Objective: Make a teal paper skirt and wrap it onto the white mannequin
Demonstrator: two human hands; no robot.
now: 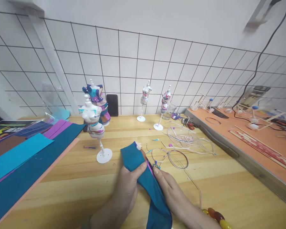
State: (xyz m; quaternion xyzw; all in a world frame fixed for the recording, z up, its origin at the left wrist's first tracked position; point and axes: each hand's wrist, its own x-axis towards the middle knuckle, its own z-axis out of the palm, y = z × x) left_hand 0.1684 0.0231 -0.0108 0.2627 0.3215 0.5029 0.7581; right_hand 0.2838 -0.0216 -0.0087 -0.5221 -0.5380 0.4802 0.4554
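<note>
My left hand [128, 183] is closed around a long teal strip [133, 157] of cloth or crepe paper, its thumb pressed on top. Orange and pink layers show along the strip's right edge, with a narrow dark thing I cannot make out. My right hand [168, 187] pinches at this edge, thumb on top and most fingers hidden. From between both hands the strip hangs down toward the bottom of the view. Just beyond the right thumb lie wire rings, one of them a larger hoop [178, 159]. To the left stands a white mini dress form [91, 116].
Teal, blue and purple sheets [38, 149] are piled at left. A dressed mini form [103, 106], a phone [112, 105] and two more forms [146, 95] stand along the wall grid. Tangled wire [186, 135] and a glass [169, 111] lie right of them. An orange board [240, 136] borders the table.
</note>
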